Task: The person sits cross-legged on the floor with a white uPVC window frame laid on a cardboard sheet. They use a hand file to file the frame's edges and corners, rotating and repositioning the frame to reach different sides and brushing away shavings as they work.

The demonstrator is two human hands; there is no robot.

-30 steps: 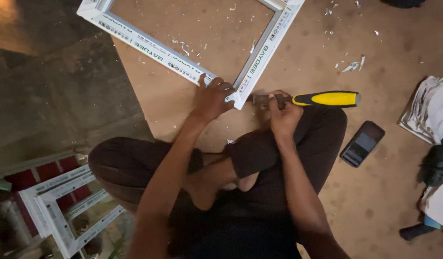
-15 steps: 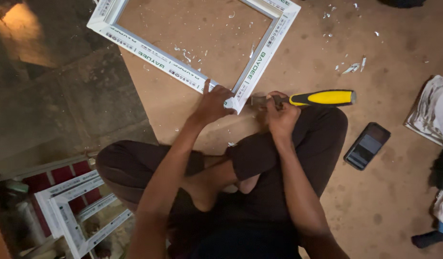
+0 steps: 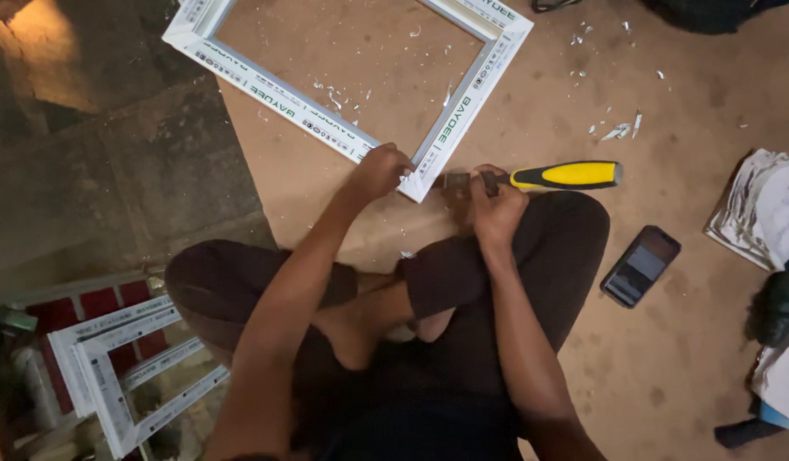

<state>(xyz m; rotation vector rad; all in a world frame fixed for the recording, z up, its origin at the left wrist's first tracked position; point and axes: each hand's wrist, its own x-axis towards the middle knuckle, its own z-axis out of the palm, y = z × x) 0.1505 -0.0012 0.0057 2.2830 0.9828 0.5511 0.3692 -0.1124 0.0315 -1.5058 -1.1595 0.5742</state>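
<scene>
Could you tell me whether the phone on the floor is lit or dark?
Dark: the phone lies face up, its screen showing only a dull reflection.

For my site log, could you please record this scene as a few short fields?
Setting: person seated cross-legged on a brown floor
Left hand: grips the corner of a white frame
Right hand: holds a yellow-handled chisel near its blade
Nearby: dark phone, white shavings, more white frames
</scene>
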